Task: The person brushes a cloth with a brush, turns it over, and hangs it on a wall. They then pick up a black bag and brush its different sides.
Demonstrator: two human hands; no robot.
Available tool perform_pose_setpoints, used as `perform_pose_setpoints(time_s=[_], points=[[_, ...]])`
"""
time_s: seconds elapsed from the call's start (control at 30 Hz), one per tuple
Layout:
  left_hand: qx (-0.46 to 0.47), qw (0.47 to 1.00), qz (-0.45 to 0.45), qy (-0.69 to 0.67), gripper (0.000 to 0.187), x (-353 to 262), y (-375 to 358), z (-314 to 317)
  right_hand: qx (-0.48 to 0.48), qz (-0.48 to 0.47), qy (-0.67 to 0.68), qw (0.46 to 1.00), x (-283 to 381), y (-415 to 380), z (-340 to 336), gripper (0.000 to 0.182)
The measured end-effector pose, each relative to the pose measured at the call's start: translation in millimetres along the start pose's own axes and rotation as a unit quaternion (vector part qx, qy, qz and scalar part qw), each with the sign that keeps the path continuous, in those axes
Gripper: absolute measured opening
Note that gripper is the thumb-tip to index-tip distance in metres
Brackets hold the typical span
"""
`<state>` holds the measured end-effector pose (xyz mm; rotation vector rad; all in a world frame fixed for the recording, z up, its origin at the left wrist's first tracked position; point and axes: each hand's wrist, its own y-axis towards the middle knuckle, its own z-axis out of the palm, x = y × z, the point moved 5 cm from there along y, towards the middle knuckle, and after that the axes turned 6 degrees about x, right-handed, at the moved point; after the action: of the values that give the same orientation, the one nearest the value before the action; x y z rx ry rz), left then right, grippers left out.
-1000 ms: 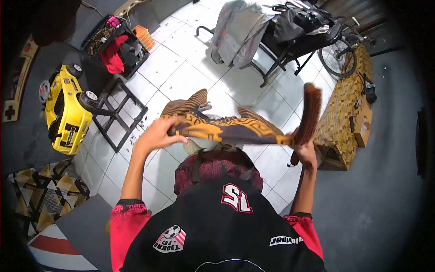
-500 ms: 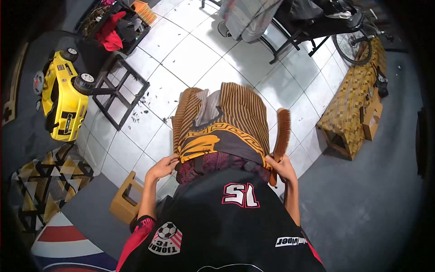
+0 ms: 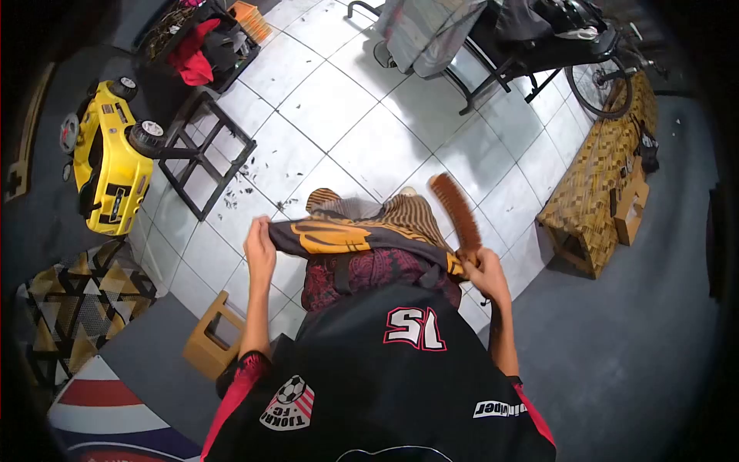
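Observation:
A black and orange patterned cloth [image 3: 331,236] is stretched across my lap, over dark red patterned fabric [image 3: 362,276]. My left hand [image 3: 260,240] grips its left corner, raised a little above the lap. At the right, my right hand [image 3: 485,275] is closed on the cloth's other edge and on the lower end of a brown bristled brush [image 3: 455,208], which points up and away to the left. Brown striped fabric [image 3: 412,214] shows beyond the cloth, with a grey piece between its two sides.
A yellow toy car [image 3: 119,165] and a black frame [image 3: 202,158] stand at the left. A cardboard piece [image 3: 212,335] lies near my left arm. A woven box [image 3: 589,200] is at the right; a motorcycle [image 3: 539,38] stands ahead on white tiles [image 3: 331,92].
My left hand has moved up and left, lifting the cloth's corner. The cloth's far part has drawn in towards me, and the brush has tilted to the left.

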<state>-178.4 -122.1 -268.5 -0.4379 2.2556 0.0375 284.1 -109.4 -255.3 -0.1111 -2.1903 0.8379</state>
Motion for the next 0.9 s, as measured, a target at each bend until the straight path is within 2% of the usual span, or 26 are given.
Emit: perform_pose_setpoints(time_s=[0.03, 0.1, 0.17, 0.23, 0.37, 0.4, 0.43, 0.47, 0.57, 0.6, 0.63, 0.7, 0.73, 0.77, 0.83, 0.9], points=[[-0.012, 0.998, 0.054, 0.033, 0.014, -17.6, 17.8, -5.0, -0.054, -0.03, 0.037, 0.997, 14.7, 2.9, -11.6, 0.012], [0.0, 0.99, 0.131, 0.046, 0.008, -55.2, 44.9, -14.2, -0.09, -0.066, 0.042, 0.993, 20.9, 15.4, -34.4, 0.012], [0.017, 0.976, 0.209, 0.054, 0.007, -90.0, 68.3, -23.5, -0.174, -0.113, 0.093, 0.974, 23.8, 24.2, -58.9, 0.01], [0.035, 0.962, 0.269, 0.041, 0.006, -116.2, 88.7, -30.7, -0.232, -0.107, 0.083, 0.963, 62.9, 12.9, -90.0, 0.009], [0.111, 0.951, 0.283, 0.048, 0.006, -159.3, 110.4, -37.7, -0.357, -0.195, 0.175, 0.897, 79.3, 3.1, -128.0, 0.009], [0.13, 0.943, 0.302, 0.056, 0.007, -170.4, 111.8, -37.9, -0.358, -0.26, 0.176, 0.88, 90.3, 1.5, -134.9, 0.01], [0.15, 0.933, 0.321, 0.064, 0.008, -179.9, 112.7, -38.7, -0.352, -0.242, 0.205, 0.881, 93.4, -1.2, -138.6, 0.01], [0.179, 0.923, 0.334, 0.059, 0.02, -188.4, 113.2, -39.3, -0.337, -0.226, 0.235, 0.883, 85.7, -1.4, -141.0, 0.009], [0.216, 0.909, 0.349, 0.08, 0.034, -192.1, 119.6, -33.8, -0.322, -0.206, 0.29, 0.877, 75.4, -4.5, -142.3, 0.007], [0.205, 0.899, 0.377, 0.092, 0.045, -190.3, 121.5, -33.0, -0.321, -0.204, 0.303, 0.874, 73.9, -6.6, -141.2, 0.008], [0.198, 0.907, 0.361, 0.09, 0.045, -183.9, 123.2, -32.6, -0.258, -0.141, 0.319, 0.901, 60.8, -8.5, -139.8, 0.009], [0.19, 0.921, 0.329, 0.085, 0.046, -170.4, 120.2, -28.1, -0.172, -0.196, 0.395, 0.881, 51.9, -0.2, -118.2, 0.008], [0.181, 0.92, 0.335, 0.095, 0.046, -165.2, 113.8, -24.5, -0.147, -0.164, 0.365, 0.905, 54.5, 0.0, -108.1, 0.008], [0.184, 0.922, 0.324, 0.103, 0.043, -151.6, 109.2, -18.6, -0.115, -0.091, 0.324, 0.934, 58.6, -3.9, -95.7, 0.014], [0.167, 0.936, 0.285, 0.125, 0.042, -128.3, 98.5, -12.9, -0.001, -0.045, 0.265, 0.963, 39.3, -2.1, -64.9, 0.026], [0.117, 0.949, 0.265, 0.124, 0.041, -114.1, 86.5, -13.7, 0.147, -0.082, 0.149, 0.975, 19.7, -6.0, -40.1, 0.034]])
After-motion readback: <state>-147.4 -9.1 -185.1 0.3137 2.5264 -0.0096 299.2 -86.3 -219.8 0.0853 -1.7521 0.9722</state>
